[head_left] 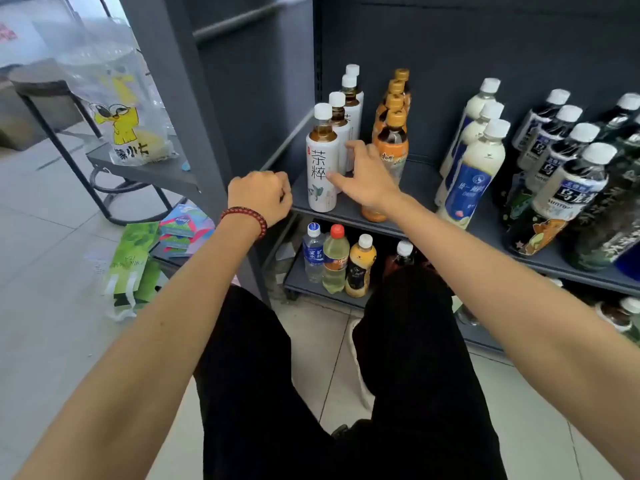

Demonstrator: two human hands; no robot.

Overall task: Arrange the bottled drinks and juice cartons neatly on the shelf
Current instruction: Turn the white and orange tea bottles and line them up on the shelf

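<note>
Squaring the front white tea bottle [322, 168] on the shelf [419, 183]: right hand [367, 178] loose-fingered, one fingertip touching its right side, left hand [259, 195] fisted empty just left of it; next, probably an aligning nudge.

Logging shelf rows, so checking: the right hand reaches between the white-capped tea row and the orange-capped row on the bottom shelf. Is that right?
Not quite. The head view shows the right hand between the white-capped tea row and the orange-capped row on the upper shelf, not the bottom shelf, which lies below it.
</note>
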